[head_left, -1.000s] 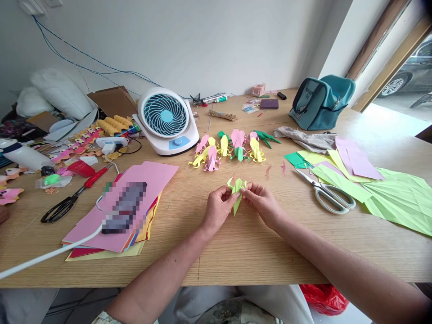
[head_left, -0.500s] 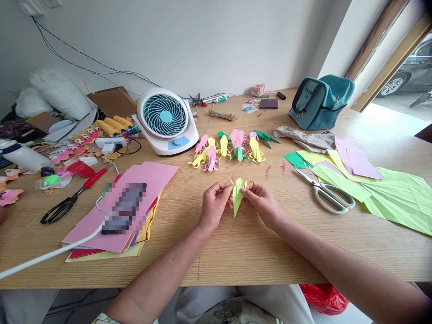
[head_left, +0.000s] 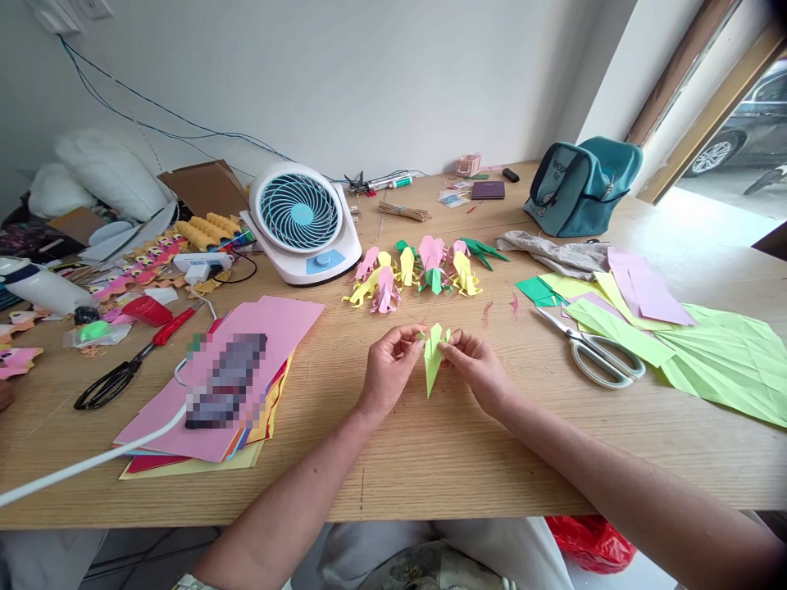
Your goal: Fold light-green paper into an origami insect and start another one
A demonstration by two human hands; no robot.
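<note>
Pale wall (head_left: 393, 82) filling whole back, blue cables (head_left: 153, 123) sagging across its left side from white box (head_left: 55, 15) up high. Wood-grain desk (head_left: 369, 483) stretching wide below, backing right up to wall. Over on right, white pillar (head_left: 636, 74) leading into brown wooden frame (head_left: 671, 78), daylight streaming through opening, washing desk's right end pale! Dark car (head_left: 729, 143) standing outside. Light floor (head_left: 648, 565) peeking out beneath desk.

Matt paper figure (head_left: 433, 367), wood-grained table (head_left: 443, 467)
</note>
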